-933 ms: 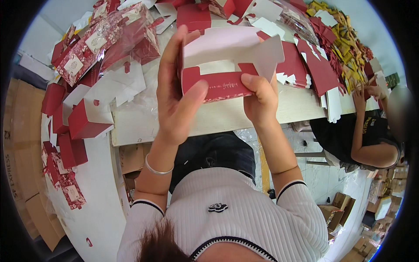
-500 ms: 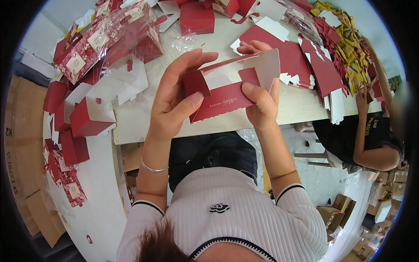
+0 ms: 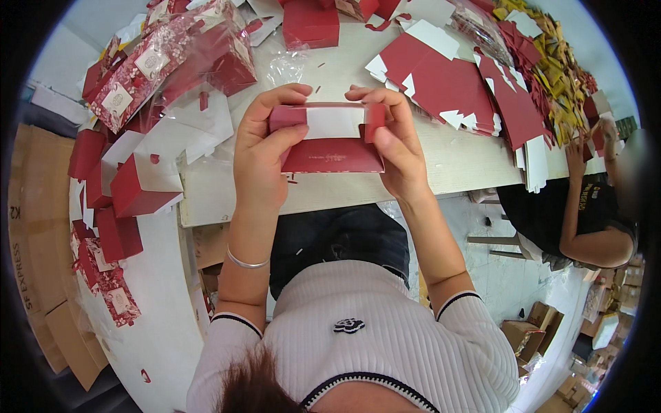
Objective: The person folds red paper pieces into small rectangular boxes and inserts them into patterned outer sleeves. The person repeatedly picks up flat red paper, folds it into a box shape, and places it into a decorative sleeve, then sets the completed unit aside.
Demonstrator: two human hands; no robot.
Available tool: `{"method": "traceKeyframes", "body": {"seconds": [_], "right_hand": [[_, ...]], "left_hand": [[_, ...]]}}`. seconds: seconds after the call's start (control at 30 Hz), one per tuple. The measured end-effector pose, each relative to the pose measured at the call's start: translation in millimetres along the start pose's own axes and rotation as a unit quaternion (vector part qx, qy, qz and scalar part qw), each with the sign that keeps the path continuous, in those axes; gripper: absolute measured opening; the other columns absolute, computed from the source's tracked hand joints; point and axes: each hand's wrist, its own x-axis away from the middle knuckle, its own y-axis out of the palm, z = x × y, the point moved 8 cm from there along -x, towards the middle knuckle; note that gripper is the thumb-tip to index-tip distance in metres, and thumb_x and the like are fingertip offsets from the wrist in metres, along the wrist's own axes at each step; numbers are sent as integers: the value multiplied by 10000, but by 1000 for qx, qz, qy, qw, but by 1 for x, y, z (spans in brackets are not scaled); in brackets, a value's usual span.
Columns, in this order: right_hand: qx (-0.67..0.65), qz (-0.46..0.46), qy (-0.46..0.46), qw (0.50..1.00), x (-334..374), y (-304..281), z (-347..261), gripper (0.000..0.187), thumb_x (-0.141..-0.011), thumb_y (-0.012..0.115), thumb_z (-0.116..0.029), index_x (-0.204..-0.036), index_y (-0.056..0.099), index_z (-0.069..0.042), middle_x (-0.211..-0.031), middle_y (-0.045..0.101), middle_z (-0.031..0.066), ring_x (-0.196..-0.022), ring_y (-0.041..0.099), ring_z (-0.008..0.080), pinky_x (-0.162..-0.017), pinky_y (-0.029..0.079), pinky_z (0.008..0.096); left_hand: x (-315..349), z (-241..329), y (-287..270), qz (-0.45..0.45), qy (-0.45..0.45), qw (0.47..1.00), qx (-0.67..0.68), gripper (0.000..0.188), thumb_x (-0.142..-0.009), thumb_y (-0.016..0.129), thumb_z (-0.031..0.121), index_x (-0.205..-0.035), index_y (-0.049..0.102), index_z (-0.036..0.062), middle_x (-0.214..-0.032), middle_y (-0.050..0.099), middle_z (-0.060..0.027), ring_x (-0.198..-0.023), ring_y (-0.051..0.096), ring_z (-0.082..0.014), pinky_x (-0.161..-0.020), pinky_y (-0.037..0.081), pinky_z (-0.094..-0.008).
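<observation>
Between my two hands, above the near edge of the table, is a partly folded red cardboard box (image 3: 332, 156) with a white inside. My left hand (image 3: 265, 141) grips its left end, thumb on the front by the folded red end flap. At the other end my right hand (image 3: 399, 141) pinches the right flap, which is blurred, between thumb and fingers. The box's long side faces me and its white interior shows above it. Parts of my fingers are hidden behind the cardboard.
Flat red and white box blanks (image 3: 447, 82) lie at the right of the table (image 3: 227, 186). Folded red boxes (image 3: 141, 184) and patterned boxes in clear plastic (image 3: 148, 69) crowd the left. Yellow packets (image 3: 551, 69) are heaped far right, near another person's arm (image 3: 575, 220).
The box has turned from tilted to level and moved slightly left. Its right flap, sticking out before, is now folded inward under my right hand.
</observation>
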Motion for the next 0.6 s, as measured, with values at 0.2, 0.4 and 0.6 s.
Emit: {"method": "traceKeyframes", "body": {"seconds": [0.2,0.4,0.6], "right_hand": [[114,-76,-100,985,-7,4,-17,408,-778,547,-33,-1165,425,-80,-1169,461,104,-1188,351,222,-988,259,340],[24,-44,-29,998,-7,4,-9,402,-749,535,29,-1137,480,-59,-1181,465,93,-1130,422,186,-960,322,301],[4,58,41,997,-8,-13,13,373,-746,491,71,-1100,505,-44,-1123,511,72,-1137,416,181,-962,319,301]], "left_hand": [[0,-1,3,-11,52,998,44,209,-724,447,-118,-839,534,34,-1017,538,-74,-947,494,-132,-847,381,-248],[-4,-2,-3,54,34,998,-8,118,-784,479,-60,-825,528,39,-963,558,-60,-891,504,-110,-817,397,-245],[-11,-20,-4,47,-19,999,6,114,-772,494,-42,-843,519,43,-957,561,-57,-869,498,-99,-793,396,-236]]}}
